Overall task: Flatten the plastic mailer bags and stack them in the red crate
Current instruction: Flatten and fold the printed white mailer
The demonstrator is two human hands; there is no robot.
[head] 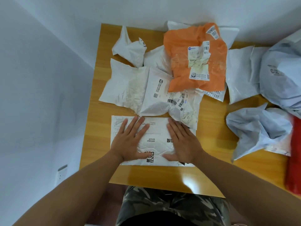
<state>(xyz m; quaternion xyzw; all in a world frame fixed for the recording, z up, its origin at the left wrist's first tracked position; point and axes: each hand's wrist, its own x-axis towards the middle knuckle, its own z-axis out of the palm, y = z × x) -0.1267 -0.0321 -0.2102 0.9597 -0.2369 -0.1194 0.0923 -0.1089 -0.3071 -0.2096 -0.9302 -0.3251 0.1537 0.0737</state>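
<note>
Left hand (128,141) flat, fingers straight, pressing the white mailer (154,141) at the near edge of the worktop (146,176). Right hand (182,141) same, palm down on the bag's right half, nothing gripped. Best to sweep both palms outward from centre to push trapped air toward the open end; keep pressure even so creases don't fold over. Behind: crumpled white bags (130,82), orange mailer (195,62), grey bags (260,131) further right, all still unflattened. Red crate (293,160) cut off at right edge; can't tell how full. Printed text on the bags partly illegible.
</note>
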